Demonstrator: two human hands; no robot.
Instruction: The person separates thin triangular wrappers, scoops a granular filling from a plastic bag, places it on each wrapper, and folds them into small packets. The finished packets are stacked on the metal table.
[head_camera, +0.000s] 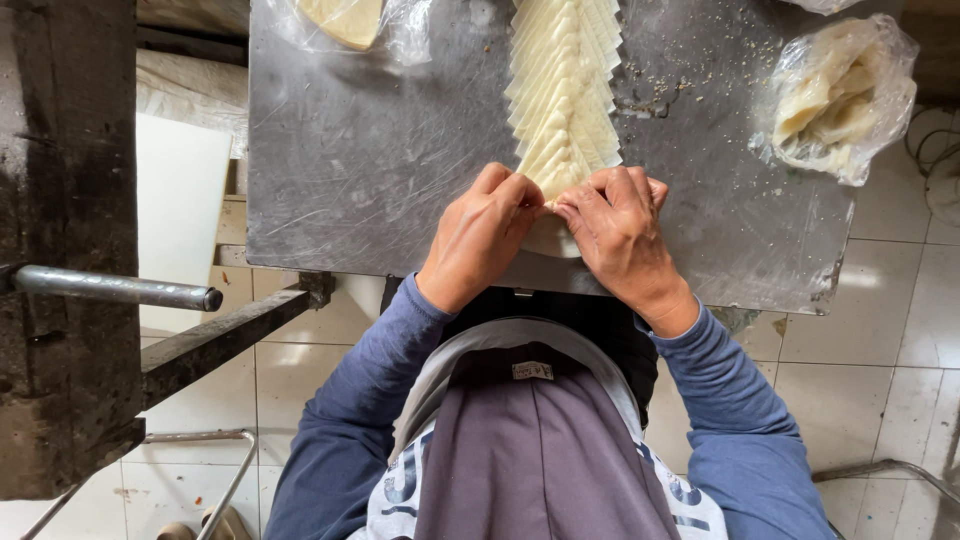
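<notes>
Pinching the near end of the pale dough strip (562, 95) with both hands, fingers curled in tight, thumbs and fingertips meeting at the fold.

Item: my left hand (478, 238) — grip closed on the strip's nearest pleat, knuckles up, wrist over the desk's front edge.

Item: my right hand (620, 232) — grip likewise closed on the same pleat, its fingertips touching those of the left.

Item: dough strip — long, cream-coloured, folded in overlapping zigzag pleats, running away from me up the middle of the desk; its near end sits under my fingers.

Item: desk (350, 160) — grey metal sheet covered with clear film, crumbs scattered to the right of the strip.

Item: clear bag of dough scraps (845, 95) — far right, well apart from my hands.

Item: bagged pale dough piece (350, 20) — far left corner.

Item: metal bar (115, 288) — left, beside the desk, above tiled floor.
</notes>
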